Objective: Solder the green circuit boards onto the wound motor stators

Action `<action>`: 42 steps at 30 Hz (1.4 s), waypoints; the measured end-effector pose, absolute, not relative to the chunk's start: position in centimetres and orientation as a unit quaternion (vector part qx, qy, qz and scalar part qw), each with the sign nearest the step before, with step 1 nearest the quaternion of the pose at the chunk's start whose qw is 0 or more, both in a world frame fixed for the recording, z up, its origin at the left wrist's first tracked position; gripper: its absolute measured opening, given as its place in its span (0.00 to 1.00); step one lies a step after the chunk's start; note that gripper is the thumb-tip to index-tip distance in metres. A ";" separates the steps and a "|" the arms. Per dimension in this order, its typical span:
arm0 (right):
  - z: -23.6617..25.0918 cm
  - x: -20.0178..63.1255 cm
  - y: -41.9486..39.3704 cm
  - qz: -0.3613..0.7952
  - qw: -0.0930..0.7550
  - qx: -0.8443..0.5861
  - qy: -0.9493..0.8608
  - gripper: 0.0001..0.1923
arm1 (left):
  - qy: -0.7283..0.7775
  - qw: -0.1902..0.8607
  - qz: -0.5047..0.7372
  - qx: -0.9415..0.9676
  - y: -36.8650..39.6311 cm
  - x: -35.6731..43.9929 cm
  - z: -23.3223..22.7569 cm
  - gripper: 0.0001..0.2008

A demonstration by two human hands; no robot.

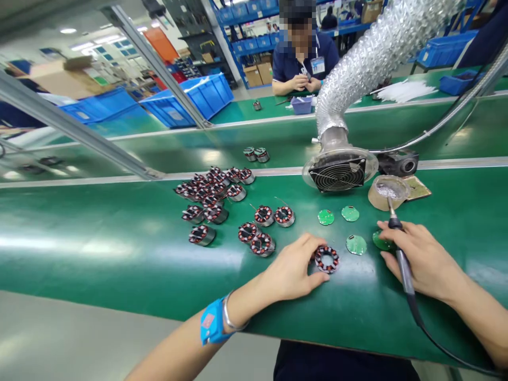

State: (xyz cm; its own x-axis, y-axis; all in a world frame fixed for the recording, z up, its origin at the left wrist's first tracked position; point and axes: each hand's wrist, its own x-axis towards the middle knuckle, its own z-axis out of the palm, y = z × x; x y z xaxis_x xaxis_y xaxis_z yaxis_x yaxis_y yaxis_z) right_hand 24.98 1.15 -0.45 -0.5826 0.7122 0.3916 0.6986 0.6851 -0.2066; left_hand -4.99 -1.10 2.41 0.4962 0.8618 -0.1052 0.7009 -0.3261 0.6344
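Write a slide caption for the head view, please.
Left hand steadies a stator; right hand holds a soldering iron near green boards.

We can't read any text here, tbh. The chest badge (pixel 318 65) and blue wrist strap (pixel 213 321) are too blurry for us.

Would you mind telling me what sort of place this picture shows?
Most likely an electronics assembly workshop: wire-wound rings sit on a green bench near round green circuit boards, and the right hand holds a soldering iron.
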 end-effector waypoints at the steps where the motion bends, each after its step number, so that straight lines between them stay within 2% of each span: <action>1: 0.0 24.3 0.5 0.027 0.255 -0.396 -0.882 0.12 | 0.482 0.331 0.133 0.800 -1.2 -4.3 2.4 0.28; 3: 0.6 22.6 -0.9 0.094 0.294 -0.413 -0.857 0.13 | 0.481 0.367 0.147 0.782 -1.2 -3.2 2.5 0.27; 7: 1.0 19.4 -2.7 0.225 0.318 -0.470 -0.792 0.11 | 0.484 0.424 0.170 0.746 -0.5 -2.3 3.0 0.09; 9: 1.0 18.3 -2.6 0.255 0.343 -0.468 -0.774 0.09 | 0.467 0.440 0.160 0.750 0.0 -2.4 3.4 0.07; 12: 0.8 17.7 -1.5 0.245 0.391 -0.463 -0.757 0.06 | 0.411 0.466 0.156 0.768 0.7 -2.7 3.8 0.07; 15: 0.5 18.0 -0.4 0.211 0.441 -0.475 -0.732 0.05 | 0.393 0.490 0.228 0.744 1.3 -2.7 3.1 0.07; 18: 0.4 18.8 -0.9 0.146 0.470 -0.498 -0.714 0.07 | 0.424 0.559 0.286 0.653 1.5 -2.3 1.4 0.09; 21: 0.2 18.9 -2.9 0.096 0.435 -0.511 -0.735 0.14 | 0.457 0.614 0.314 0.562 1.1 -1.7 0.1 0.09; 25: -0.3 17.8 -4.9 0.094 0.348 -0.493 -0.792 0.29 | 0.471 0.655 0.309 0.504 0.3 -1.4 -0.3 0.08; 28: -0.6 17.4 -5.0 0.111 0.328 -0.484 -0.804 0.26 | 0.474 0.679 0.252 0.502 0.4 -2.1 0.0 0.08; 31: -0.7 17.9 -4.6 0.133 0.327 -0.463 -0.813 0.22 | 0.495 0.652 0.228 0.527 0.9 -2.8 0.7 0.08; 35: -0.8 18.8 -4.4 0.155 0.332 -0.431 -0.825 0.23 | 0.471 0.594 0.139 0.637 1.3 -2.4 2.1 0.11; 38: -0.9 19.4 -4.2 0.176 0.325 -0.424 -0.827 0.23 | 0.455 0.619 0.068 0.636 1.8 -2.6 2.8 0.14; 42: -0.8 20.0 -3.8 0.193 0.319 -0.402 -0.836 0.24 | 0.476 0.644 0.070 0.595 2.9 -4.2 3.6 0.16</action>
State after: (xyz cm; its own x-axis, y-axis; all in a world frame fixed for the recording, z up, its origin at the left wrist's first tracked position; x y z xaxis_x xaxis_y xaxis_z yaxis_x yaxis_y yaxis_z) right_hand 20.03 -3.81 -0.84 -0.4732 0.7950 0.3796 0.5488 0.6031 -0.5789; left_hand -4.20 2.86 3.63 0.5378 0.6561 -0.5294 0.4754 0.2826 0.8331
